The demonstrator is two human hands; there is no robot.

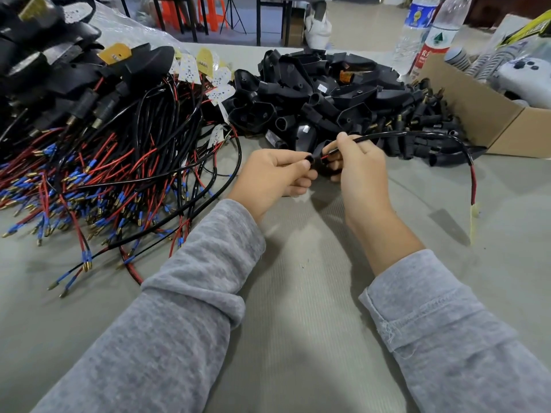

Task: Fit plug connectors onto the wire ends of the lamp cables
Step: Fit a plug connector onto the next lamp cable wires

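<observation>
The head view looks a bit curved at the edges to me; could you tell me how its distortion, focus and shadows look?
Head view: wide-angle bending tilts the water bottles inward at the top right; both hands, left hand and right hand, look sharp, the small plug connector between them less distinct; soft shadows fall on the grey mat under the forearms.

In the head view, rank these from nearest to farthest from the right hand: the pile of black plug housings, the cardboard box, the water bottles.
From the right hand:
1. Pile of black plug housings, just beyond the fingers.
2. Cardboard box, farther out on the right.
3. Water bottles, at the table's far right edge.
</observation>
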